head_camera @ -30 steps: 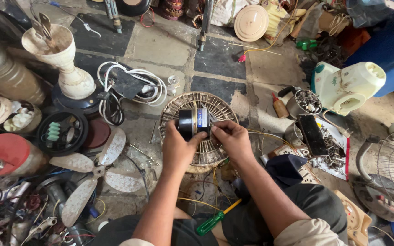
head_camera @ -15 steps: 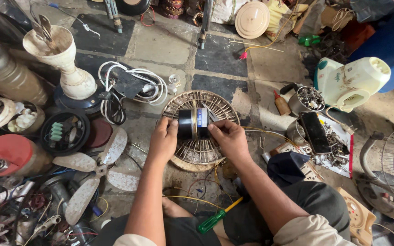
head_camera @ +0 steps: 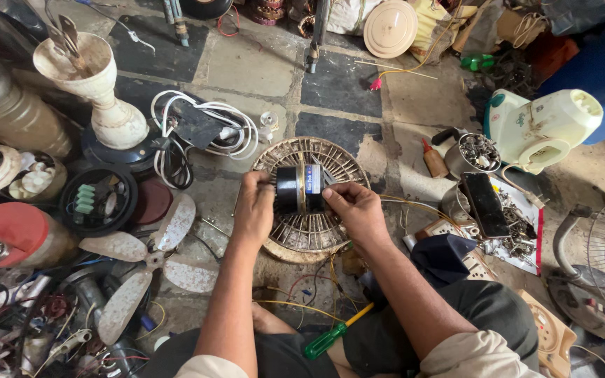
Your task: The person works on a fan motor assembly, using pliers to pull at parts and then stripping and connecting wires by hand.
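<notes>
Above the round wire fan guard (head_camera: 309, 234), which is lying flat on the stone floor (head_camera: 260, 70), the person is holding a small black fan motor (head_camera: 300, 189) with both hands. The left hand (head_camera: 255, 210) is gripping the motor's left end, with the fingers curled around its body. The right hand (head_camera: 355, 210) is meeting it from the right side of the guard, with its fingers (head_camera: 334, 192) pinching the motor's right end, near the blue label. The motor is sitting between the two hands with its axis running from left to right, probably so that both ends are staying steady over the guard. I cannot tell whether it is resting on the wires or is a little above them.

Left of the guard, a dusty three-blade fan propeller (head_camera: 150, 262) is lying on the floor, and beyond it a coil of white cable (head_camera: 211, 126) is lying close to a white pedestal vase (head_camera: 96, 84). Below the guard, near the person's knees, a green-handled screwdriver (head_camera: 334, 334) is waiting within easy reach. Right of the guard, a black phone (head_camera: 486, 204) is lying on a heap of small metal parts, and further right a pale green fan housing (head_camera: 540, 129) is standing.
</notes>
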